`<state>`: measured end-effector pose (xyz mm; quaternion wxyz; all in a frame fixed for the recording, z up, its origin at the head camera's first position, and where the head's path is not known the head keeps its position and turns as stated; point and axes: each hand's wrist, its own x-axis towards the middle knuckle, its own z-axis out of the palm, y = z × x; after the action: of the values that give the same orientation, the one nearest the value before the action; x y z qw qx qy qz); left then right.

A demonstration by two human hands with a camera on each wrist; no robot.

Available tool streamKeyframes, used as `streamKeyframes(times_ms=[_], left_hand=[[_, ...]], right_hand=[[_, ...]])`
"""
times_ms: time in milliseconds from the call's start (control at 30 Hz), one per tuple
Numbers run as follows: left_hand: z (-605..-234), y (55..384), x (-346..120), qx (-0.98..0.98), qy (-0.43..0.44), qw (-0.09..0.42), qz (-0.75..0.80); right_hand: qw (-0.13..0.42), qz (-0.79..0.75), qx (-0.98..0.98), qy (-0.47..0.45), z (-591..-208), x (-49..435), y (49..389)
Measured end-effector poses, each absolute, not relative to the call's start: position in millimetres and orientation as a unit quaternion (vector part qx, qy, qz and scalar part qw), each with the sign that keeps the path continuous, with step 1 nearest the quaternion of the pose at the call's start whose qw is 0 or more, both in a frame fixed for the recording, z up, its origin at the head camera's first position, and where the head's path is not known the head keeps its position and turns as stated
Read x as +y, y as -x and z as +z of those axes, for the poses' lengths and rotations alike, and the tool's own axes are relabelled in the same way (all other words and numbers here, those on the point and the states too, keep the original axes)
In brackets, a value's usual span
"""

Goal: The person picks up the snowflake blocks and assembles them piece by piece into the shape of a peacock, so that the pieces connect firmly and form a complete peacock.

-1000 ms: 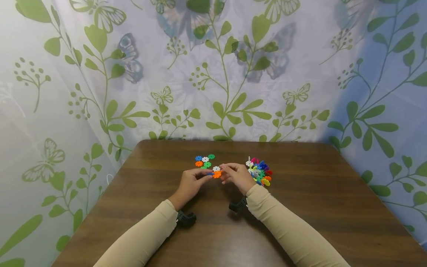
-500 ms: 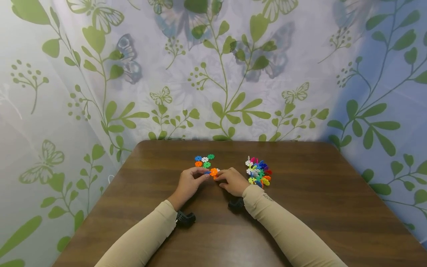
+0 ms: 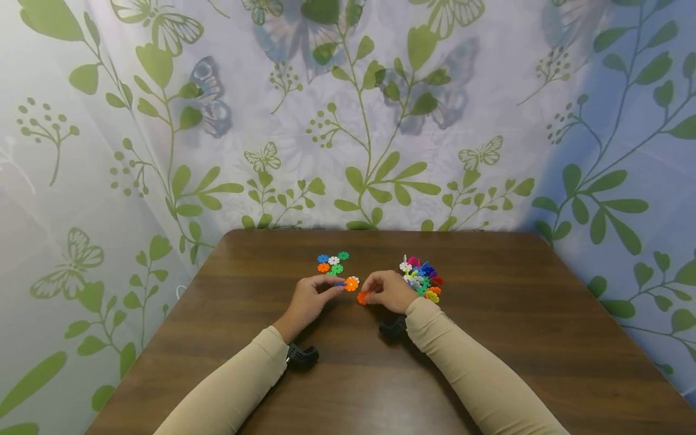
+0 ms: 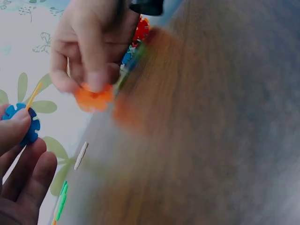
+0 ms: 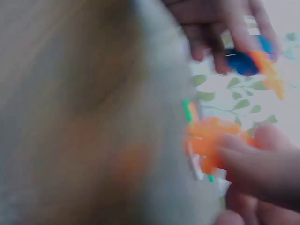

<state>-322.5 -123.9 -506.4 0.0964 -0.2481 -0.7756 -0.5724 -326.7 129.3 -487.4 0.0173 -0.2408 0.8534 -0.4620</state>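
My left hand (image 3: 312, 296) pinches a blue flower-shaped disc (image 4: 30, 127) between thumb and fingers. An orange flower disc (image 3: 351, 284) is slotted into that blue one, edge-on in the left wrist view. Just to the right, my right hand (image 3: 390, 291) pinches a separate orange flower disc (image 5: 204, 140) by its edge, a short gap away from the joined pair. In the head view this loose disc sits slightly nearer to me than the pair. Both wrist views are partly blurred.
Several flat discs lie beyond the left hand, among them a blue (image 3: 323, 258), a white (image 3: 334, 260) and a green one (image 3: 337, 269). Beside the right hand is a multicoloured heap of discs (image 3: 426, 281). A leaf-patterned curtain (image 3: 375, 121) hangs behind the brown table (image 3: 489, 338).
My right hand first came in against the left hand's pieces, then drew back right and toward me with an orange disc. The left hand stays nearly in place, holding the blue disc.
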Motion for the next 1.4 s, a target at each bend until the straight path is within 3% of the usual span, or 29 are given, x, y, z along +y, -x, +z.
streamKeyframes(times_ms=[200,467,833,1067,1267,1400], left_hand=[[-506.2,321.5,-124.8,-0.756,0.258,0.067,-0.597],[-506.5,322.8,-125.3,-0.743,0.269,0.054,-0.61],[-504.5,321.7,-127.8,-0.725,0.261,0.017,-0.637],[-503.7,318.3,-127.2,-0.716,0.235,0.014,-0.657],[-499.1,322.1,-128.5,-0.681,0.216,0.046,-0.699],[-500.9,326.3,-130.4,-0.682,0.17,0.095,-0.705]], right_hand=[[0.028,-0.616,0.761,0.204,-481.8,135.7,329.1],[0.044,-0.605,0.758,0.239,-478.5,137.0,328.4],[-0.028,-0.537,0.792,0.289,-474.6,131.5,319.1],[-0.042,-0.547,0.777,0.308,-476.9,127.4,318.2],[-0.04,-0.581,0.763,0.281,-479.8,127.4,328.2],[-0.038,-0.48,0.841,0.248,-484.2,123.6,334.1]])
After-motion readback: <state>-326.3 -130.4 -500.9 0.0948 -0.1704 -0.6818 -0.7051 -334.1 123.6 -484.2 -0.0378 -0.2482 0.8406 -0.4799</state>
